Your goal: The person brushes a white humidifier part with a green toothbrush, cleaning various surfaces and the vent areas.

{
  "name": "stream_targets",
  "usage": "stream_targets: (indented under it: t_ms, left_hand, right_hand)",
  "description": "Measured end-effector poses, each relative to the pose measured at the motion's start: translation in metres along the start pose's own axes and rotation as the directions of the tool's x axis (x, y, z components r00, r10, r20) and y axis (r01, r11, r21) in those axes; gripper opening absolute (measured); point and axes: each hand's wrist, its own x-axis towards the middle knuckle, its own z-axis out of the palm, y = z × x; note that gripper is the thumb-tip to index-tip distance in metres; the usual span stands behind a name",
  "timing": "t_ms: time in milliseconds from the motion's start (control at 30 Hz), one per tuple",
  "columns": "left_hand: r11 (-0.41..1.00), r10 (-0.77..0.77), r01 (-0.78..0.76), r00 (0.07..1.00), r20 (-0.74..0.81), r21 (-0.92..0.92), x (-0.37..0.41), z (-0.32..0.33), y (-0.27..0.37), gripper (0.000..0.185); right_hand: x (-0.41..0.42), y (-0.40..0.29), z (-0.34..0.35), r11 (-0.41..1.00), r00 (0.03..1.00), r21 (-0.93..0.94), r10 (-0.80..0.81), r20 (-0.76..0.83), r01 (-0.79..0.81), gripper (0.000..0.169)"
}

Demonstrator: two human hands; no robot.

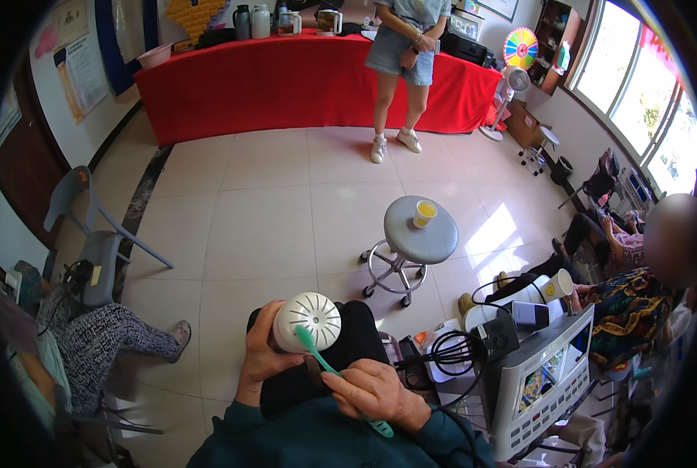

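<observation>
My left hand [265,345] grips a white round object with dark radial slots [316,316] by its side, slotted face up, above my lap. A green toothbrush [328,367] is held in my right hand [378,389], its head against the rim of the slotted face. The brush handle comes out below my right hand. What lies under the white object is hidden by it and by my fingers.
A round grey stool [404,234] with a paper cup [424,213] stands ahead. At right are a grey device [544,380], coiled black cable [455,352] and seated people. A person stands before a red-covered table [266,88]. A grey chair [100,257] and another seated person are at left.
</observation>
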Motion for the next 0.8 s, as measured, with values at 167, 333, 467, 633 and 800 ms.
stream_targets:
  t_ms: [167,333,467,633,800]
  left_hand:
    - [0.954,0.163,-0.162,0.986,0.019,0.252,0.0,0.0,0.009,0.089]
    - [0.877,0.227,-0.217,0.974,0.029,0.429,0.004,-0.002,0.016,0.092]
    - [0.875,0.219,-0.209,0.975,0.028,0.438,0.005,0.0,0.016,0.092]
    - [0.79,0.353,-0.389,0.92,0.167,0.473,0.005,-0.001,0.013,0.092]
    - [0.911,0.275,-0.282,0.959,0.063,0.3,0.003,-0.004,0.009,0.094]
  right_hand:
    - [0.007,0.015,0.003,0.991,0.996,-0.112,0.066,-0.059,-0.072,0.044]
    - [0.002,0.006,-0.001,0.996,0.995,-0.042,0.078,-0.068,-0.081,0.045]
    - [0.0,0.0,-0.002,0.995,0.999,-0.094,0.035,0.012,-0.034,0.042]
    - [0.012,0.01,-0.004,0.985,0.996,-0.145,0.093,0.016,-0.09,0.041]
    - [-0.004,0.012,-0.004,0.933,0.917,0.12,0.357,-0.178,-0.34,0.032]
